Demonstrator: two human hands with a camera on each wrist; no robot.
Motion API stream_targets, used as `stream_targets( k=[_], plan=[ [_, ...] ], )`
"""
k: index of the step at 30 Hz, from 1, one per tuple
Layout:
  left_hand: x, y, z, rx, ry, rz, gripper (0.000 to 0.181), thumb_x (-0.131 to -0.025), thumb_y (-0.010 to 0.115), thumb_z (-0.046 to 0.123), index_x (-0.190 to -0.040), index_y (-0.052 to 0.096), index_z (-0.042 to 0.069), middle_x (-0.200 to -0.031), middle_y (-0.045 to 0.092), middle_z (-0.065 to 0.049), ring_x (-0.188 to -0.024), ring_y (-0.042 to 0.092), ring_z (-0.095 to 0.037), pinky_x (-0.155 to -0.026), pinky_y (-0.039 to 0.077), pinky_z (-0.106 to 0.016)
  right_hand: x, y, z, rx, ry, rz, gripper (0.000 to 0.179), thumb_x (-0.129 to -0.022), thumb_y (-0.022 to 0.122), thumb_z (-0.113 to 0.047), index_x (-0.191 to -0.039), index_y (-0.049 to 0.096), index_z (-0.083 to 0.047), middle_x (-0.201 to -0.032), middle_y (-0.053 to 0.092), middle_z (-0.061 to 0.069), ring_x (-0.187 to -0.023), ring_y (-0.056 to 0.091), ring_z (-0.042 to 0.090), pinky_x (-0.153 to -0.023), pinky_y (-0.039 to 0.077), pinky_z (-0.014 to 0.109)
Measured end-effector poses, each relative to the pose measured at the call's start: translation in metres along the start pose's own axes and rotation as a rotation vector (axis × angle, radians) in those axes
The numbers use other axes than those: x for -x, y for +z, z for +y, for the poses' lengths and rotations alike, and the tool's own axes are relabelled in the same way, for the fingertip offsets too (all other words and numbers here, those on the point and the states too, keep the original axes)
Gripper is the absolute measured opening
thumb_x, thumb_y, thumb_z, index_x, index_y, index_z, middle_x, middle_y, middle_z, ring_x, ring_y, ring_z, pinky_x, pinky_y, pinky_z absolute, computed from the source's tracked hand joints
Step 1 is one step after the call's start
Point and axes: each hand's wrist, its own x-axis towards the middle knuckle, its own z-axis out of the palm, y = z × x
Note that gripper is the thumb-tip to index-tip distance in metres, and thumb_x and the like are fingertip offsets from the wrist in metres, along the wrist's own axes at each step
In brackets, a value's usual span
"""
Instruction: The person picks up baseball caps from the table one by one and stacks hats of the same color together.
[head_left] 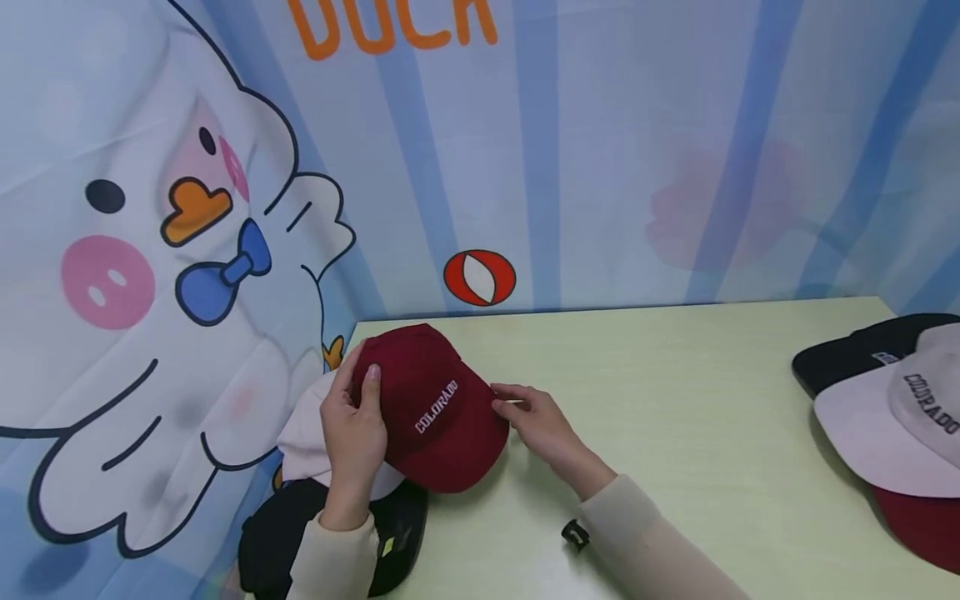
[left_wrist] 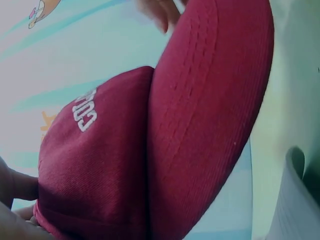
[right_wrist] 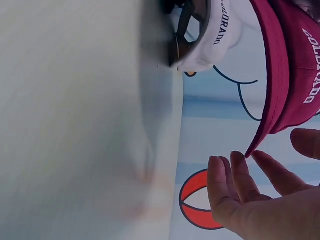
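A dark red baseball cap (head_left: 450, 417) with white COLORADO lettering is held up, its brim slanting down to the right. My left hand (head_left: 354, 429) grips the crown at its left side, thumb on the front and fingers behind. In the left wrist view, the cap's brim (left_wrist: 210, 110) fills much of the picture. My right hand (head_left: 543, 425) is at the brim's right edge. From the right wrist, its relaxed fingers (right_wrist: 240, 177) reach the brim's corner, while the thumb stands apart. Behind the left hand lie a white cap (head_left: 306, 429) and a black cap (head_left: 281, 529), partly hidden.
At the table's right side, a black cap (head_left: 847, 354), a white cap (head_left: 862, 442) and a red cap (head_left: 918, 525) lie overlapping. A small black object (head_left: 575, 534) is by the right sleeve. A printed cartoon backdrop (head_left: 600, 167) stands behind the pale table (head_left: 675, 400).
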Motion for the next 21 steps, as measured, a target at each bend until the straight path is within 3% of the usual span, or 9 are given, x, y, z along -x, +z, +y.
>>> stream_targets(
  k=[5, 13, 21],
  plan=[
    [-0.003, 0.012, 0.001, 0.020, -0.015, -0.076, 0.043, -0.109, 0.053, 0.026, -0.152, 0.053, 0.023, -0.149, 0.060, -0.002, -0.128, 0.060, -0.018, -0.094, 0.050, -0.010, 0.000, -0.006, -0.005, 0.028, -0.005, -0.011, 0.042, -0.104, 0.062, -0.026, -0.145, 0.061, -0.018, -0.139, 0.065, 0.008, -0.124, 0.064, 0.023, -0.102, 0.055, 0.042],
    [-0.007, 0.033, -0.006, 0.038, -0.023, -0.153, 0.041, -0.109, 0.053, 0.022, -0.150, 0.056, 0.015, -0.141, 0.064, -0.007, -0.123, 0.063, -0.021, -0.091, 0.052, -0.012, -0.003, -0.017, -0.009, 0.087, 0.004, -0.038, 0.051, -0.105, 0.059, -0.031, -0.154, 0.050, -0.019, -0.151, 0.057, 0.010, -0.141, 0.053, 0.032, -0.109, 0.051, 0.050],
    [-0.014, 0.051, -0.015, 0.058, -0.010, -0.201, 0.037, -0.109, 0.053, 0.020, -0.144, 0.061, 0.012, -0.135, 0.068, -0.010, -0.116, 0.067, -0.022, -0.087, 0.054, -0.015, -0.007, -0.029, -0.011, 0.105, 0.002, -0.046, 0.061, -0.107, 0.056, -0.036, -0.162, 0.037, -0.019, -0.166, 0.038, 0.011, -0.152, 0.037, 0.037, -0.116, 0.042, 0.057]
  ],
)
